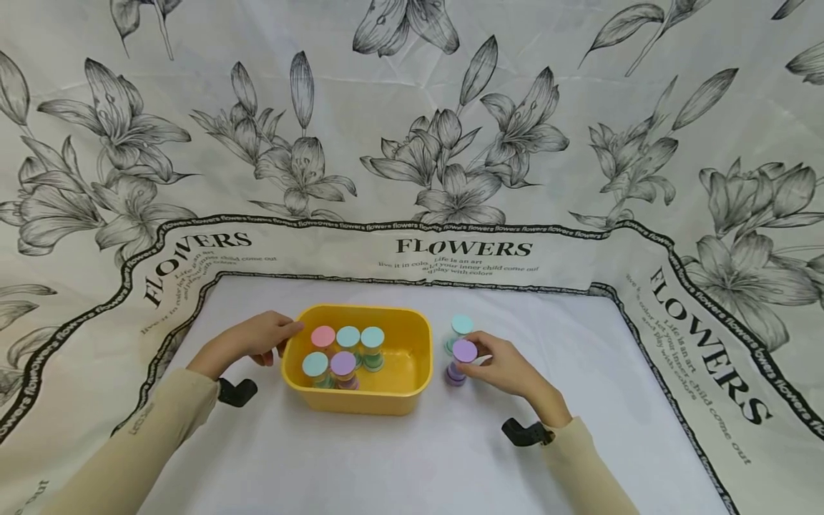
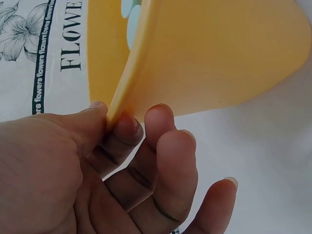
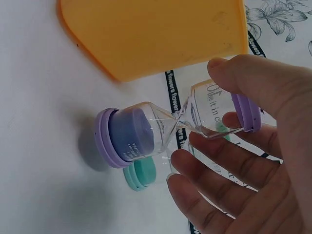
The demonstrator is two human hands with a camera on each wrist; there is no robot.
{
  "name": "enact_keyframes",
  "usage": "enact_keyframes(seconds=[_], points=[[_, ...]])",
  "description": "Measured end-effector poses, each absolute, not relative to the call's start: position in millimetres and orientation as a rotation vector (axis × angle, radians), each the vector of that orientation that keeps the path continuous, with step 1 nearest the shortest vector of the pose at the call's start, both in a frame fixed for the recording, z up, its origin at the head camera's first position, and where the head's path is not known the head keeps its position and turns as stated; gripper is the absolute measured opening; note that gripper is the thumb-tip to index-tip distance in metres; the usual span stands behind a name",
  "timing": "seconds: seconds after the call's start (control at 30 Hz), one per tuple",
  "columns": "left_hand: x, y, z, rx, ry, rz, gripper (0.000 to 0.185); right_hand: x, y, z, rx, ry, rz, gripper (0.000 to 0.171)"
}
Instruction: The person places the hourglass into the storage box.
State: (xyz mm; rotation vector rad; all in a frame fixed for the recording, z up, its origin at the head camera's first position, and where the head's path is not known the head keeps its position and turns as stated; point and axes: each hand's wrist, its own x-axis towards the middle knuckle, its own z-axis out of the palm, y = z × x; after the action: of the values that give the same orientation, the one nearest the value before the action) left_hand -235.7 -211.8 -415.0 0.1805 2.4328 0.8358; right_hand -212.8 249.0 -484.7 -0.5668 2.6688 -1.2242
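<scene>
My left hand (image 1: 267, 336) pinches the left rim of a yellow plastic bin (image 1: 360, 404) between thumb and forefinger, the other fingers curled loosely outside its wall. Several small hourglasses stand upright in the bin's left and middle part: a pink-capped one (image 1: 323, 336), a purple-capped one (image 1: 343, 364) and some with light blue caps (image 1: 348, 337). To the bin's right, my right hand (image 1: 505, 363) holds a purple hourglass (image 3: 131, 134) by its top cap. Purple sand fills its lower bulb. Just behind it stands a teal hourglass (image 1: 461, 324), partly hidden by the purple one.
A white cloth (image 1: 309, 465) covers the table. Behind and at both sides hangs a flower-printed curtain (image 1: 463, 257) with black lettering. Black wrist camera mounts (image 1: 237, 393) sit on both wrists.
</scene>
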Motion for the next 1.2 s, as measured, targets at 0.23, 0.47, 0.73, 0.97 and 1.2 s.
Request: enact_keyframes(seconds=[0.23, 0.47, 0.73, 0.97, 1.2], points=[[-235.3, -213.1, -415.1, 0.175, 2.428, 0.847, 0.042, -213.5, 242.7, -466.7, -0.624, 2.659, -1.259, 0.047], [-239.4, -221.4, -416.2, 0.177, 2.425, 0.832, 0.042, -218.9, 231.5, -441.1, -0.721, 2.680, -1.309, 0.042], [-244.2, -219.0, -416.4, 0.172, 2.421, 0.843, 0.041, -227.5, 221.8, -414.7, -0.752, 2.706, -1.349, 0.040], [-244.0, -215.6, -421.8, 0.136, 2.421, 0.839, 0.042, -234.9, 207.5, -386.8, -0.844, 2.709, -1.334, 0.045], [-244.6, -215.4, -424.5, 0.151, 2.420, 0.829, 0.042, -239.0, 190.2, -368.8, -0.977, 2.705, -1.316, 0.046]])
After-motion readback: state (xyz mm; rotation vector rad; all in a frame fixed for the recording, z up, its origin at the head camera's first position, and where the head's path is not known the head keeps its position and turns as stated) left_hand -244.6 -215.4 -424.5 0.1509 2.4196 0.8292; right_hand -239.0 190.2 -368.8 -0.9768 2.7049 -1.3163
